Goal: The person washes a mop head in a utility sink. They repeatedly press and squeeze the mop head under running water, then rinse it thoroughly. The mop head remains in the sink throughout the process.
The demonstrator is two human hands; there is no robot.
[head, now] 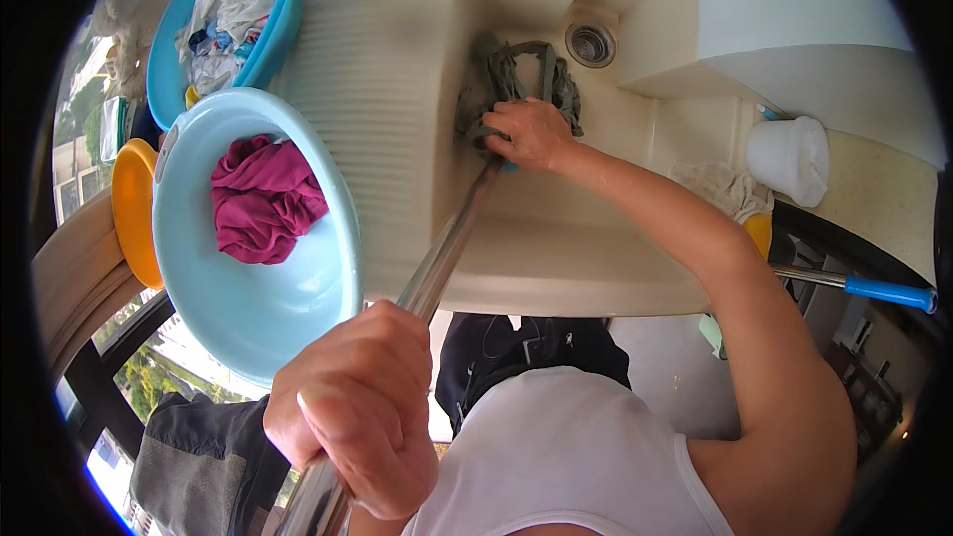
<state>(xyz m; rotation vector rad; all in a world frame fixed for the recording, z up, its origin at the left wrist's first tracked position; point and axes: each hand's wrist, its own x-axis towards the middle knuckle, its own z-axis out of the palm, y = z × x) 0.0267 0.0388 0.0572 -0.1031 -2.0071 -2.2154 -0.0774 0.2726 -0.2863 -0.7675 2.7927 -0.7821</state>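
My left hand [354, 409] is wrapped around a shiny metal pole [447, 249] that slants from close to the camera down into the beige sink [581, 238]. At the pole's far end lies a mop head of wet grey cloth [562, 82], bunched on the basin floor beside the drain [590, 43]. My right hand [532, 132] has its fingers curled on the near edge of this cloth, next to the pole. A small blue part [509, 165] shows below the fingers. The exact grip is partly hidden by the hand.
Left of the basin is a ribbed washboard [365, 112]. A light blue basin [257, 320] holds a magenta cloth [268, 201]; a brighter blue basin [287, 37] holds white laundry [242, 0]. At right are a white tub [788, 156] and a blue-handled pole [890, 294].
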